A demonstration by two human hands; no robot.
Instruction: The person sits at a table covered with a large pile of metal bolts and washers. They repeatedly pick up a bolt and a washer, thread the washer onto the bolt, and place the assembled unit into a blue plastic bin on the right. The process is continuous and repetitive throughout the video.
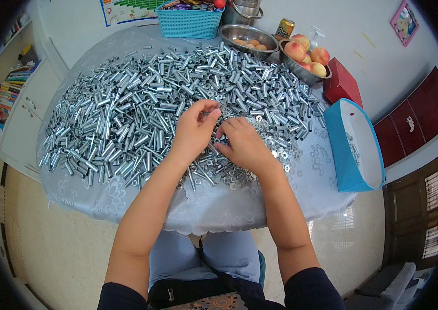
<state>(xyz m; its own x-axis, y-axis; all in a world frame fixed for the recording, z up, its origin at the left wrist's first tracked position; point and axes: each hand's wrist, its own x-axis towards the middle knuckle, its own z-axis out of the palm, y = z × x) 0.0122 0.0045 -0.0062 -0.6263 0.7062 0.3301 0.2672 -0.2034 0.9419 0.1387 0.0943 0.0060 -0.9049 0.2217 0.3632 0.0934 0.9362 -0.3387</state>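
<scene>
Over the near middle of a large pile of metal sleeves (131, 121), my two hands are close together. My left hand (193, 126) is closed, thumb and fingers brought together; whatever lies between them is too small and hidden to name. Just to its right, my right hand (245, 144) has its fingers curled down and its thumb drawn in, and what it may grip cannot be made out. Around and below the right hand lie many small washers (235, 175). Some bolts (206, 174) rest at the pile's near edge, close to my wrists.
A silver-grey tablecloth (100, 194) covers the table. At the right edge stands a long blue box (344, 155) with a few metal pieces inside, near a red box (343, 82). Farther back are a bowl of peaches (309, 76), a bowl of eggs (250, 39), a can (284, 28) and a turquoise basket (188, 25).
</scene>
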